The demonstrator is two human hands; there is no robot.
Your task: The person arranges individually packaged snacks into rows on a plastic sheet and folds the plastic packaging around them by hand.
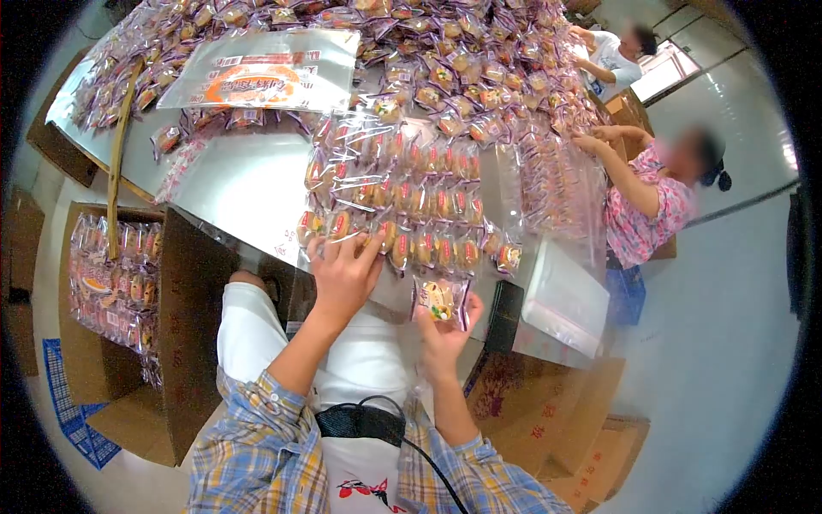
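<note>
My left hand (pixel 344 276) rests at the near row of individually wrapped pastries (pixel 415 244), its fingers apart and touching the packets. My right hand (pixel 447 339) grips a wrapped pastry (pixel 438 301) in a clear, purple-edged packet, held just off the table's near edge. The pastries in front of me lie in several neat rows, partly under a clear plastic bag (pixel 364 184). One loose packet (pixel 508 257) lies at the right end of the near row.
Loose packets (pixel 462 51) are heaped across the far table. A printed bag (pixel 265 73) lies at left. A carton (pixel 184 334) holding bagged pastries stands left; another carton (pixel 539 411) stands right. Flat clear bags (pixel 565 295) lie at right, near two people (pixel 651 201) working.
</note>
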